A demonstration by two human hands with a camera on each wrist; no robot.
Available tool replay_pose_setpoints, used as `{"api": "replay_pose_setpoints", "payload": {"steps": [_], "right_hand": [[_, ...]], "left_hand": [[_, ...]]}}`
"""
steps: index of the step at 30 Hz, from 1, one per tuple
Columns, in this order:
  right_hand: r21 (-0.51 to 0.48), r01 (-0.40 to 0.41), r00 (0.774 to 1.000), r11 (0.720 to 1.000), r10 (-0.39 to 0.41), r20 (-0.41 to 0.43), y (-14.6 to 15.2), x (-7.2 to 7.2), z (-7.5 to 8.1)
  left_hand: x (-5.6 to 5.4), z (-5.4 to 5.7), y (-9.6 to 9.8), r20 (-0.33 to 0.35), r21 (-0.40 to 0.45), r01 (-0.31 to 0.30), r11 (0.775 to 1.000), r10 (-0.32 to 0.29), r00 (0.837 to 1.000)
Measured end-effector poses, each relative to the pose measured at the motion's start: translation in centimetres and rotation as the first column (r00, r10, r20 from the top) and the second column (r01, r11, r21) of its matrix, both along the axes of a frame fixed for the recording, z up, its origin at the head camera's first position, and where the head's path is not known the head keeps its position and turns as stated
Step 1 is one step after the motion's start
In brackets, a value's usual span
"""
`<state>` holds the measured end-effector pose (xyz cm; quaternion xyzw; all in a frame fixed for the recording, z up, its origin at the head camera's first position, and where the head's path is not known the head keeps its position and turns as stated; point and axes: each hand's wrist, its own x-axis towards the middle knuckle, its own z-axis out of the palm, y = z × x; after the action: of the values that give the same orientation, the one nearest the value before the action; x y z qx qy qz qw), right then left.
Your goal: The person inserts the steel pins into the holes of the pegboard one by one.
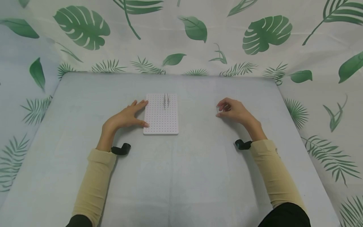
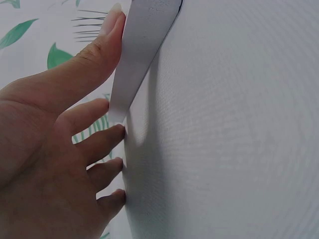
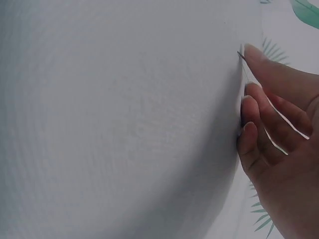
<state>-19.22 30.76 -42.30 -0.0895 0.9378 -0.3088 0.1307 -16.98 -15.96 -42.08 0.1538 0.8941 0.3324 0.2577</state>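
Note:
A white pegboard [image 1: 161, 119] with rows of small holes lies flat on the table. Several thin dark pins [image 1: 166, 100] stand upright near its far edge, and show as dark lines [image 2: 89, 26] past the thumb in the left wrist view. My left hand [image 1: 127, 115] rests against the board's left side, fingers spread, with the thumb on its near left corner area. To the right of the board, my right hand [image 1: 233, 110] is low over the table. Between its thumb and index fingertip it pinches a thin pin [image 3: 241, 55], mostly too fine to make out.
A pale grey cloth covers the table [image 1: 198, 176]. Behind and beside it hangs a white curtain [image 1: 170, 28] printed with green leaves. A black wrist camera [image 1: 121, 149] is strapped at the left sleeve, another black camera [image 1: 243, 144] at the right.

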Motion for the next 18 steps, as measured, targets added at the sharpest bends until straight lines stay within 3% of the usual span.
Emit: {"api": "replay_pose_setpoints", "payload": {"steps": [6,18], "right_hand": [[-0.01,0.049,0.997,0.999,-0.05,-0.052,-0.27,0.19,-0.04],[-0.02,0.082,0.995,0.996,-0.083,-0.058,-0.92,-0.11,-0.29]], "left_hand": [[-0.01,-0.07,0.02,0.003,0.009,-0.005,1.0,0.005,1.0],[-0.1,-0.02,0.04,0.002,-0.006,-0.001,1.0,0.001,1.0]]}}
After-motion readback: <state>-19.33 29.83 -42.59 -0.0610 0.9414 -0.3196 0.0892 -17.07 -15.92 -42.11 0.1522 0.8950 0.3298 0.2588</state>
